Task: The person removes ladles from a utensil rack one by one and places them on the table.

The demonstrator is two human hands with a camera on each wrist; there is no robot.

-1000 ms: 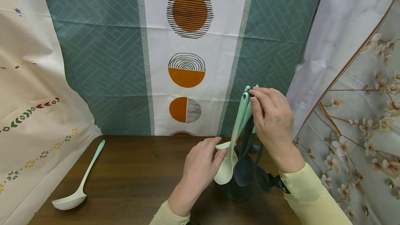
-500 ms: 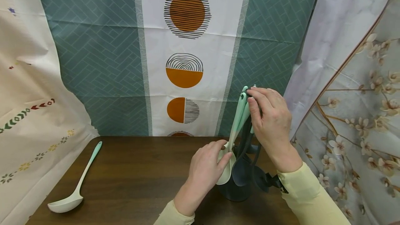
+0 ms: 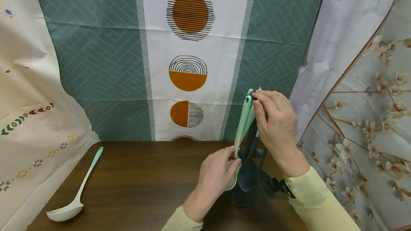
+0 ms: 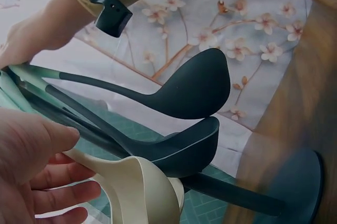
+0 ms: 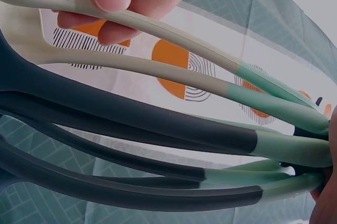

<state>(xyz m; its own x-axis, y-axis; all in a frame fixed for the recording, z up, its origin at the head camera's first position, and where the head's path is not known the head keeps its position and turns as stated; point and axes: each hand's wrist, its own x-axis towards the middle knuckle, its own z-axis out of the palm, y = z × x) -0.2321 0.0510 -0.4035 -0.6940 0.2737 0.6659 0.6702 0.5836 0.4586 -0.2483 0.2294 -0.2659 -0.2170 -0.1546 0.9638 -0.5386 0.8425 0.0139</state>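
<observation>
A dark stand (image 3: pixel 240 198) with a round base holds several hanging kitchen utensils with mint-green handle ends. My left hand (image 3: pixel 214 174) pinches the thin neck of a cream spoon (image 4: pixel 158 192) between thumb and fingers; its handle top stays at the stand's head. Another cream handle (image 5: pixel 152 68) runs beside it. My right hand (image 3: pixel 277 127) curls over the top of the stand, and its fingertips' contact is partly hidden. Dark ladles, one of them (image 4: pixel 197 87) nearest the right forearm, hang on the other side.
A cream ladle (image 3: pixel 65 211) with a mint handle lies on the left of the brown wooden table (image 3: pixel 141 184). Patterned cloths hang behind and on both sides; the floral one (image 3: pixel 363 145) stands close to the right arm.
My left hand has moved right and closed on the cream spoon's neck. The right hand keeps its place at the stand's top. The head view has shifted slightly.
</observation>
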